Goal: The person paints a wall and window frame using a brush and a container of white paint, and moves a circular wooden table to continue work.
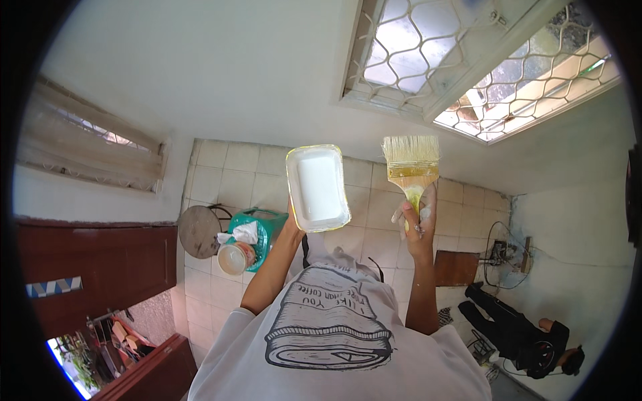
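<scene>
Head view shows the right hand [418, 224] gripping an upright paintbrush [411, 168], bristles toward the window [468, 60], while the left hand [292, 226], mostly hidden, apparently holds a white paint tray [317, 188] beside it.

The tray [318, 188] looks like thin glossy plastic, smooth white paint inside. The brush [411, 166] has pale coarse bristles, a brassy metal ferrule and a paint-smeared handle. The floor tiles [227, 175] are matt, the door [93, 264] dark wood.
</scene>
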